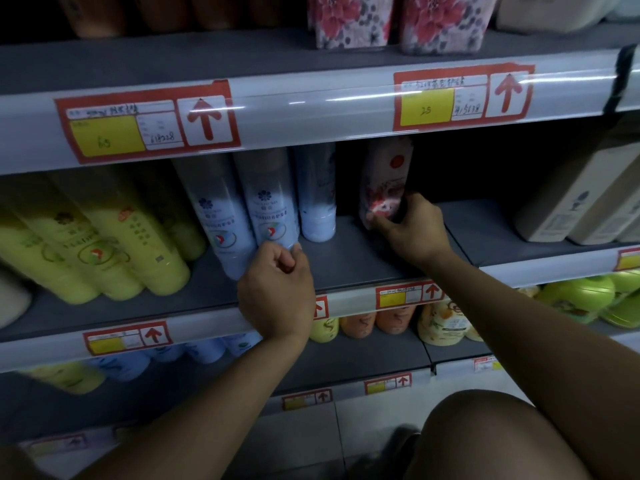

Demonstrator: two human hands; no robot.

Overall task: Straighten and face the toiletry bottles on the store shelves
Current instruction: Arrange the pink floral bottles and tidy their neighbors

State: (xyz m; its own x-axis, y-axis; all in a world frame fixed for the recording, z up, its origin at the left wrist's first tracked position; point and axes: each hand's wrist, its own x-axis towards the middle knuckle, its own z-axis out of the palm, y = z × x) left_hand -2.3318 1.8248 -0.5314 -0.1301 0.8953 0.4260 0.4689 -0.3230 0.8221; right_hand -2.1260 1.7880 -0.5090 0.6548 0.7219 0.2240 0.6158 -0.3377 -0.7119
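Observation:
Three pale blue bottles stand on the middle shelf (349, 258). My left hand (277, 289) curls its fingers round the base of the front blue bottle (270, 202). A second blue bottle (218, 216) leans beside it on the left, and a third (317, 199) stands further back. To the right, my right hand (412, 230) pinches the bottom of a white bottle with a pink flower print (384, 181), which stands alone and tilts slightly.
Yellow-green bottles (114, 237) crowd the shelf's left part. Beige boxes (581, 199) stand at the right. Floral packs (349, 19) sit on the shelf above. Price tags (145, 123) line the shelf rails. Lower shelves hold orange, yellow and green bottles (394, 318). My knee (491, 441) is at the bottom right.

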